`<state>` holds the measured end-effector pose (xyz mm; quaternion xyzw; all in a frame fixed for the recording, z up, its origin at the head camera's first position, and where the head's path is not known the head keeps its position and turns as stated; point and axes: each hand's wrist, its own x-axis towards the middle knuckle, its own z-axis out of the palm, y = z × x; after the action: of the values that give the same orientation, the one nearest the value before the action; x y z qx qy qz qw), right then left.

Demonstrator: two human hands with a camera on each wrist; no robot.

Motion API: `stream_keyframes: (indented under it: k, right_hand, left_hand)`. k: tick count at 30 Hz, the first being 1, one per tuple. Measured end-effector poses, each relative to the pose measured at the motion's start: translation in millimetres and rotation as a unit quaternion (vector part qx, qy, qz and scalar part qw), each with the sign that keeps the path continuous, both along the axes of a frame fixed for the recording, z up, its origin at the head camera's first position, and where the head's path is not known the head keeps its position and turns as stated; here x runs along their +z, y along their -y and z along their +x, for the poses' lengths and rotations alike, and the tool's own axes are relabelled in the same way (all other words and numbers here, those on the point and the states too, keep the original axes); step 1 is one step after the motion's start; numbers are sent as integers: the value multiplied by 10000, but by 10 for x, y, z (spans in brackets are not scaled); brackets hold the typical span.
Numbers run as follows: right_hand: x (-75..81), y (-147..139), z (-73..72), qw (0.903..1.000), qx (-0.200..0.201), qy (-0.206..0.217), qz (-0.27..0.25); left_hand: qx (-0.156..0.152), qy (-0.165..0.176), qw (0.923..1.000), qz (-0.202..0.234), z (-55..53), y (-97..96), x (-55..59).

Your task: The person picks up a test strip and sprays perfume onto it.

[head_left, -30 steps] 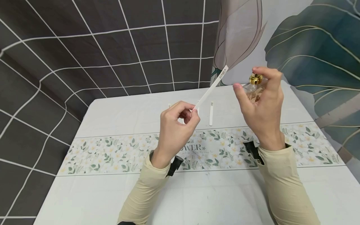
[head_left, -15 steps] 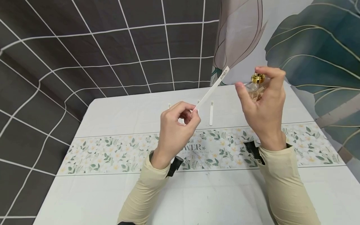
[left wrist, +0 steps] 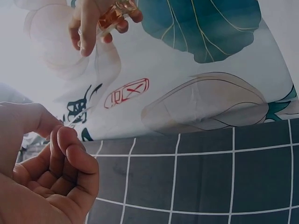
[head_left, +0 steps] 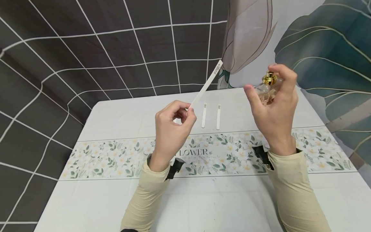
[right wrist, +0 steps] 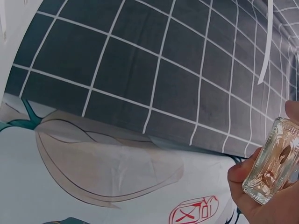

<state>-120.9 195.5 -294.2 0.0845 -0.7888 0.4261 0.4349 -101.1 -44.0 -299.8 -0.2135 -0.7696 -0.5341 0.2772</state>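
My left hand [head_left: 172,132] pinches the lower end of a white perfume test strip [head_left: 206,84] between thumb and index finger. The strip slants up and to the right, with dark lettering near its top end. In my right hand [head_left: 275,119] is a clear glass perfume bottle [head_left: 264,91] with a gold collar and sprayer. My right index finger rests on the sprayer top. Amber colour shows through the bottle glass [right wrist: 275,161] in the right wrist view. A wide gap lies between bottle and strip. In the left wrist view, the strip is barely visible at the fingertips.
Two more test strips, a left one [head_left: 204,115] and a right one [head_left: 218,117], lie on the white table [head_left: 226,203]. A floral band [head_left: 110,159] crosses the table. A dark grid-patterned cloth [head_left: 139,48] hangs behind, beside a leaf-printed cloth [head_left: 333,54].
My left hand has moved left with the test strip, uncovering a strip on the table. My right hand has shifted slightly right and up with the perfume bottle.
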Motion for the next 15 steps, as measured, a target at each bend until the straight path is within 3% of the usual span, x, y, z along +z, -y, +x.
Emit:
stream_keyframes:
  k: [15]
  right_hand:
    - [6, 20, -20, 9997, 98, -145, -179]
  left_hand:
    - [-230, 51, 9997, -41, 62, -128, -16]
